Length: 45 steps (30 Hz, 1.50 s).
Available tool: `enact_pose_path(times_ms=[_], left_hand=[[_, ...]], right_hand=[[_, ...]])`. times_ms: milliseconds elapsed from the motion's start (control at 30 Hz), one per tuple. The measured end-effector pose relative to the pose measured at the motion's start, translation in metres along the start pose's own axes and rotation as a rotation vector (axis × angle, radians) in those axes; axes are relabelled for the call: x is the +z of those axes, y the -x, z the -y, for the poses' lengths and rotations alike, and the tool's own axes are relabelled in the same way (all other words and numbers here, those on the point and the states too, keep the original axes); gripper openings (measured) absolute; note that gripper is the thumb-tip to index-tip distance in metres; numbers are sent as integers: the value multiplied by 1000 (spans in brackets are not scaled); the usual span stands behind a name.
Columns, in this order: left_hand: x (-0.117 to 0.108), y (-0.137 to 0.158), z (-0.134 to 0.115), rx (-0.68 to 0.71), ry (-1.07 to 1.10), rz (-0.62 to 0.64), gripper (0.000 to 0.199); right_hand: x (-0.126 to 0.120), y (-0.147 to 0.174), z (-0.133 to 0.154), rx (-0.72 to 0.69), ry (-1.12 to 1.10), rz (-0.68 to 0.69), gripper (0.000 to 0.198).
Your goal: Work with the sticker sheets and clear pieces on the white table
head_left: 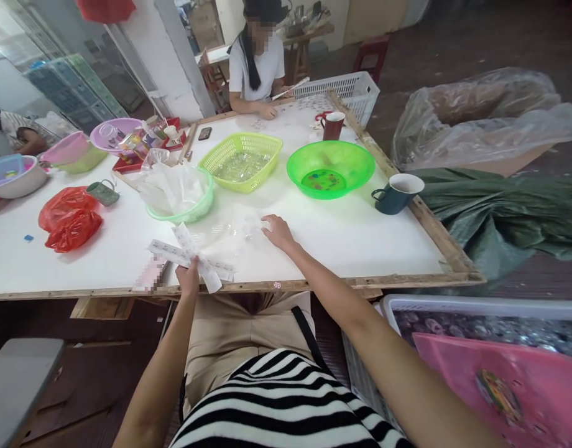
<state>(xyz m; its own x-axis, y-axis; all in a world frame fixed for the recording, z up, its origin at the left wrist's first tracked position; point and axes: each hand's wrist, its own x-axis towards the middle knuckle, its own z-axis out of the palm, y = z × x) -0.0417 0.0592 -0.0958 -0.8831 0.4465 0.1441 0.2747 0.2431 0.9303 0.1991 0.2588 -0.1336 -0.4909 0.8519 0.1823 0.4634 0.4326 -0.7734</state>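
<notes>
My left hand [188, 274] is closed on several white paper strips [170, 252] with small dark marks, near the table's front edge. The strips cross each other and fan out around the fingers. Farther right, my right hand [277, 231] reaches over the white table top [314, 249], its fingers stretched and a little apart. Small clear round pieces [251, 229] lie by its fingertips; they are too faint to name. Beside them is a clear plastic sheet or bag [216, 230]. A pale green basin [183, 213] behind my left hand holds more white paper.
A yellow-green basket [272, 152] of clear pieces and a bright green bowl [355, 165] stand farther back. Two mugs, one dark green [392, 200], one red [332, 127], are at right. Red plastic bags [71, 218] lie left. Across the table sits a person [258, 68].
</notes>
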Motion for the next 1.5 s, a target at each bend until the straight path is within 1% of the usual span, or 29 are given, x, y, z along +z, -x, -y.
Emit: enact_pose_path(times_ms=[100,167,233,300,433,567,667,767,867,967,1067,1167,1233,1333,1433,1500], left_hand=[[-2,3,-3,20,-27,1,35],[-3,5,-4,34,-47,2,35],[-3,6,-4,50,-63,3,36],[-4,7,-4,65,-71,3,36],[-4,7,-2,74,-88,-15,37],[-4,7,1,77,-111,-23,38],[-3,7,0,87,-136,-2,37],[-2,7,-2,103,-174,28,35],[-2,7,-5,119,-203,45,37],[-2,7,-4,125,-209,45,40],[-3,7,-3,119,-202,34,40],[-4,8,-2,107,-195,31,39],[-5,9,-2,103,-196,32,39],[-6,9,-2,104,-207,40,43],[-7,10,-4,101,-230,49,44],[-7,11,-5,101,-237,46,44]], right_hand=[[6,-25,8,-38,29,5,36],[8,-35,9,-41,43,12,28],[7,-38,5,-27,46,12,18],[4,-36,-2,2,33,0,20],[-13,-20,-25,84,-1,-10,34],[-38,-4,-52,133,33,13,25],[-45,-2,-59,147,116,-31,23],[-33,-11,-47,84,158,-37,26],[-11,-26,-23,-46,152,33,28],[4,-36,-4,-111,164,84,20],[3,-39,-1,-97,192,98,22],[-6,-39,-7,-59,223,92,31],[-10,-41,-10,-57,241,82,33],[-6,-50,-6,-132,226,123,34],[7,-62,4,-229,176,211,38],[16,-69,11,-251,152,242,31]])
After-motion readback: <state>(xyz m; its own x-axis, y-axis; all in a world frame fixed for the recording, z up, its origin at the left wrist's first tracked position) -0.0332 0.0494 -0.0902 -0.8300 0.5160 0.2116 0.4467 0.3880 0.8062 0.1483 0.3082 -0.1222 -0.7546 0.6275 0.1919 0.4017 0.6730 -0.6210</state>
